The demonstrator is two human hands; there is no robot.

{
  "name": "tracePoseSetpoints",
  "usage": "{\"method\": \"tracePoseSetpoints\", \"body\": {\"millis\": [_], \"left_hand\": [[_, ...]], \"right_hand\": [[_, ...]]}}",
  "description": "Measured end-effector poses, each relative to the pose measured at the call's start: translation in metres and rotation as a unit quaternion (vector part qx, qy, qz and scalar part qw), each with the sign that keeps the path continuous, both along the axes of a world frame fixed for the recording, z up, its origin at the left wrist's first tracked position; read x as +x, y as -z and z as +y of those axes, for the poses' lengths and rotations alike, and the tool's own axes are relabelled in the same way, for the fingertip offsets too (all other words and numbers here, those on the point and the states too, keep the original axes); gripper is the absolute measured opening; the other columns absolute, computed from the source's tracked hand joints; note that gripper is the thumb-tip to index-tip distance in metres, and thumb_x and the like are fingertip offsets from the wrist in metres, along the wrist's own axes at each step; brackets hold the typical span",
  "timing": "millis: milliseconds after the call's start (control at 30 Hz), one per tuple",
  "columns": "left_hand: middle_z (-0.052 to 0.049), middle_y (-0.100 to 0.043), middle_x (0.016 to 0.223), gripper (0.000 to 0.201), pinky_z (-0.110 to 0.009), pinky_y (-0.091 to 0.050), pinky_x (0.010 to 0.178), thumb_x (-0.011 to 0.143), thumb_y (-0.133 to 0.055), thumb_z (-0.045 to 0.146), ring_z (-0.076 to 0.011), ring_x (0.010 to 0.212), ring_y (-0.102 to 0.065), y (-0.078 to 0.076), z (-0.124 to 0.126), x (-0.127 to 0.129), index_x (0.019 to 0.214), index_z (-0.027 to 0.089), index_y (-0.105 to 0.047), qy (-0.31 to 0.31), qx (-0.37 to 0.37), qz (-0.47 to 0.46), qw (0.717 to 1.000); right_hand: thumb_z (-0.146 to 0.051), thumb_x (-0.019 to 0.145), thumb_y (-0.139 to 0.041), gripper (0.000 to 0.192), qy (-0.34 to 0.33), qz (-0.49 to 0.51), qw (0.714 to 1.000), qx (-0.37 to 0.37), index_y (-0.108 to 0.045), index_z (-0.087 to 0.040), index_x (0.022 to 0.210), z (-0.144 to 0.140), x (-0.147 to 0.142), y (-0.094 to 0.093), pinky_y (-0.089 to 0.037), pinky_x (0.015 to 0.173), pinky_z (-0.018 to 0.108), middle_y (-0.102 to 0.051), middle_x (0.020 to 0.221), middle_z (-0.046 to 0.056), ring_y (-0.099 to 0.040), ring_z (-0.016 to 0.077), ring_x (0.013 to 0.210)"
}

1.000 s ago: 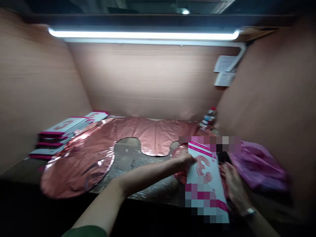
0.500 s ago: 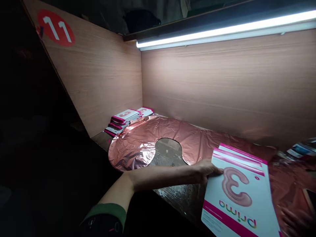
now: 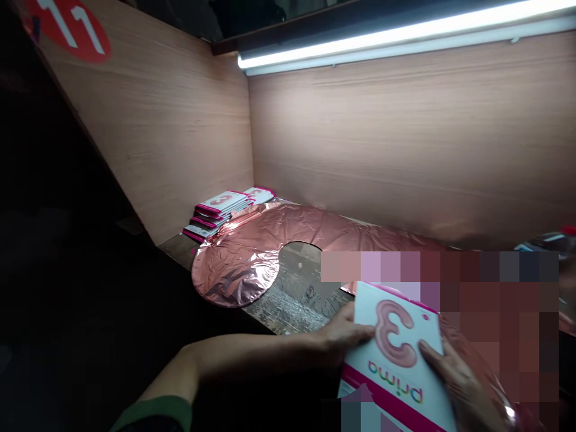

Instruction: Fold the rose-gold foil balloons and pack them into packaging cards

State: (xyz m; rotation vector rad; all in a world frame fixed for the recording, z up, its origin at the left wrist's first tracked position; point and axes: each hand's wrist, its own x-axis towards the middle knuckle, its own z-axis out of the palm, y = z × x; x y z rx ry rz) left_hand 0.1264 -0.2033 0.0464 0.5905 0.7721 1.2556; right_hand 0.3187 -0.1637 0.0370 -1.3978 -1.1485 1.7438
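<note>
Both hands grip the card: left hand pinches its left edge, right hand presses fingers on its face. The card sits near the balloon, long axis running away from the person, its printed "3" upside down, top toward them.

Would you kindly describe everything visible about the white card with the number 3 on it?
The white card looks like a flat glossy pack, printed with a rose-gold balloon "3", the word "prima" and a magenta band. It lies upside down to the camera over the foil balloon. The left hand grips its left edge; the right hand presses its right side.
</note>
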Motion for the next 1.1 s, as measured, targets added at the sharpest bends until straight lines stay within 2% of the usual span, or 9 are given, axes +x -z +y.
{"method": "tracePoseSetpoints", "body": {"millis": [100,233,367,500,567,700,867,1000,1100], "left_hand": [[-0.008,-0.068,0.096,0.057,-0.028,-0.052,0.068,0.065,-0.081,0.042,-0.0179,0.078,-0.066,0.007,-0.034,-0.026,0.109,0.015,-0.056,0.009,-0.012,0.069,0.998],[-0.005,-0.065,0.093,0.045,-0.025,-0.051,0.064,0.083,-0.065,0.05,-0.0163,0.079,-0.065,0.01,-0.066,-0.069,0.108,0.018,-0.048,0.021,-0.033,0.17,0.985],[-0.008,-0.062,0.107,0.041,-0.032,-0.053,0.075,0.085,-0.062,0.045,-0.0191,0.092,-0.064,0.01,-0.079,-0.106,0.112,0.021,-0.044,-0.114,-0.021,0.291,0.95],[-0.01,-0.058,0.12,0.037,-0.04,-0.047,0.099,0.085,-0.059,0.039,-0.0231,0.113,-0.059,0.021,-0.077,-0.144,0.114,0.021,-0.045,-0.243,0.005,0.471,0.848],[-0.012,-0.057,0.126,0.037,-0.043,-0.044,0.103,0.086,-0.057,0.04,-0.0254,0.118,-0.057,0.026,-0.076,-0.154,0.115,0.02,-0.045,-0.229,0.01,0.508,0.83],[-0.017,-0.043,0.148,0.07,-0.053,-0.034,0.113,0.081,-0.065,0.047,-0.0335,0.138,-0.04,0.031,-0.083,-0.144,0.139,0.02,-0.037,-0.135,0.075,0.591,0.792],[-0.018,-0.023,0.16,0.092,-0.059,-0.021,0.117,0.072,-0.074,0.052,-0.0382,0.149,-0.015,0.031,-0.082,-0.119,0.148,0.021,-0.031,-0.049,0.139,0.667,0.73],[-0.013,-0.031,0.158,0.073,-0.053,-0.026,0.117,0.082,-0.063,0.052,-0.0332,0.147,-0.026,0.016,-0.065,-0.111,0.144,0.023,-0.037,-0.065,0.211,0.671,0.707],[-0.009,-0.05,0.145,0.057,-0.047,-0.038,0.111,0.084,-0.061,0.051,-0.031,0.136,-0.045,-0.009,-0.039,-0.09,0.134,0.027,-0.048,-0.036,0.27,0.659,0.701]], "right_hand": [[-0.051,0.071,-0.073,0.087,-0.031,0.073,0.995,-0.067,-0.035,-0.029,0.146,-0.023,-0.022,-0.018,-0.059,0.055,0.045,-0.075,0.101,0.012,-0.073,0.0329,0.064],[-0.048,0.074,-0.071,0.072,-0.079,0.097,0.99,-0.06,-0.045,-0.028,0.138,-0.032,-0.044,-0.024,-0.059,0.061,0.043,-0.074,0.106,0.011,-0.073,0.0302,0.072],[-0.037,0.074,-0.068,0.059,-0.15,0.107,0.983,-0.015,-0.049,-0.023,0.128,-0.017,-0.083,-0.016,-0.058,0.066,0.038,-0.072,0.109,0.01,-0.073,0.0273,0.079],[-0.029,0.077,-0.054,0.047,-0.228,0.016,0.968,0.105,-0.052,-0.019,0.123,0.012,-0.131,-0.003,-0.056,0.065,0.033,-0.072,0.106,0.008,-0.071,0.024,0.08],[-0.026,0.079,-0.05,0.039,-0.253,-0.117,0.935,0.218,-0.056,-0.017,0.116,0.029,-0.147,0.002,-0.055,0.07,0.033,-0.072,0.104,0.008,-0.07,0.0233,0.084],[-0.025,0.079,-0.06,0.043,-0.227,-0.226,0.896,0.308,-0.056,-0.016,0.12,0.05,-0.162,0.006,-0.049,0.09,0.039,-0.068,0.111,0.011,-0.063,0.0284,0.104],[-0.022,0.078,-0.065,0.062,-0.204,-0.276,0.852,0.395,-0.046,-0.013,0.137,0.034,-0.15,0.003,-0.035,0.107,0.046,-0.052,0.135,0.018,-0.046,0.0317,0.126],[-0.029,0.086,-0.062,0.058,-0.185,-0.284,0.804,0.488,-0.045,-0.018,0.14,0.006,-0.105,0.0,-0.038,0.106,0.044,-0.051,0.139,0.013,-0.046,0.0284,0.126],[-0.027,0.09,-0.057,0.046,-0.108,-0.288,0.801,0.514,-0.051,-0.02,0.135,-0.012,-0.051,-0.004,-0.04,0.105,0.04,-0.058,0.132,0.01,-0.05,0.0245,0.123]]}}
